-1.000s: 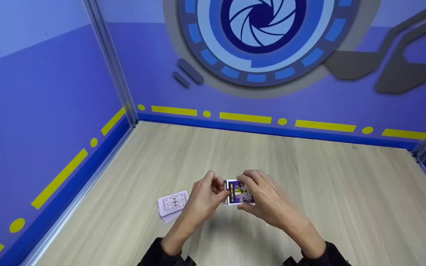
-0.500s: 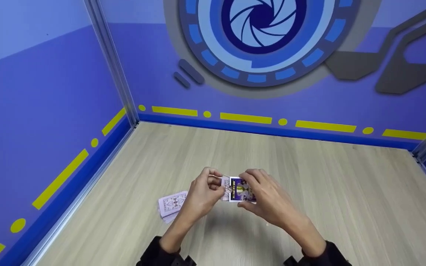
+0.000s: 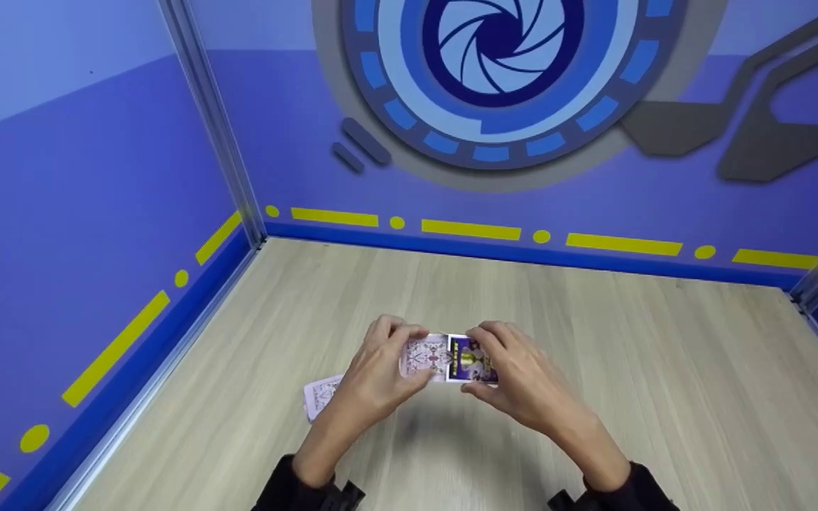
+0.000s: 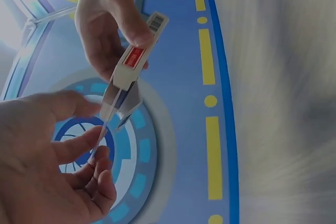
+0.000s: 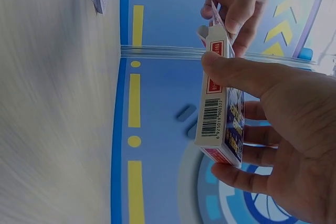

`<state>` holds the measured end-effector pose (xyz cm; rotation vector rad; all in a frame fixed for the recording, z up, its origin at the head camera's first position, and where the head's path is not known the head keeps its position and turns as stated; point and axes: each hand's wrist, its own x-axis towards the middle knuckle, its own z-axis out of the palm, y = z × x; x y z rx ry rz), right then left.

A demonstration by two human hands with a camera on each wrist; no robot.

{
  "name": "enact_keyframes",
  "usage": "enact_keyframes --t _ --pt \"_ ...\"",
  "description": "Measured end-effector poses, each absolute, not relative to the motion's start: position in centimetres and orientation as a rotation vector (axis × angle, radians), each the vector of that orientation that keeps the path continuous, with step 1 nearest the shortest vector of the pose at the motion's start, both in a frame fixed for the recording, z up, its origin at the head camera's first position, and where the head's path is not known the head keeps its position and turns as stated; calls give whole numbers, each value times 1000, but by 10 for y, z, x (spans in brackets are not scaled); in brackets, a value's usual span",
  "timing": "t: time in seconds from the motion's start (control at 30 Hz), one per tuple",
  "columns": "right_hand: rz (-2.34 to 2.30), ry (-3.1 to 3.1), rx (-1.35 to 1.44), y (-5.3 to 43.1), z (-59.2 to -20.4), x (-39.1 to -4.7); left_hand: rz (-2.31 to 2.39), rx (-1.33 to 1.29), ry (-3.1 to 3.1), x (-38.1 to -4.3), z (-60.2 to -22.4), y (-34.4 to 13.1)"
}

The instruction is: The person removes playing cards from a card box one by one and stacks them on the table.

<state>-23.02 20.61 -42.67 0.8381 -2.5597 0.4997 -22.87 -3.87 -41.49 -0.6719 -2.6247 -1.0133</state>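
Above the table, my right hand (image 3: pixel 526 380) grips a small card box (image 3: pixel 467 358) with a purple printed face and white edges. Its thumb lies along the barcode side in the right wrist view. At the box's left end the flap (image 4: pixel 129 106) stands open. Patterned playing cards (image 3: pixel 429 357) stick out of that end; how many is hard to tell. My left hand (image 3: pixel 379 372) holds them between thumb and fingers. On the table, partly behind my left forearm, lies a stack of cards (image 3: pixel 320 397) with the same patterned backs.
The pale wood table (image 3: pixel 636 369) spreads out around both hands. Blue panels with yellow marks stand along its left side (image 3: pixel 96 248) and back (image 3: pixel 480 245), joined by a metal corner post (image 3: pixel 217 128).
The cards now stick much farther out of the box than before. My left hand has shifted slightly left and up, and the box slightly right. My left forearm covers more of the stack.
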Motion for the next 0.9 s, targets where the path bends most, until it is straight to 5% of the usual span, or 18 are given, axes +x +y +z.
enact_keyframes --t 0.33,0.9 --pt "474 -2596 850 201 -429 -229 -485 -794 -2647 -226 -419 -39" --pt "519 -2596 747 214 -424 -234 -663 -616 -2585 -233 -397 -85"
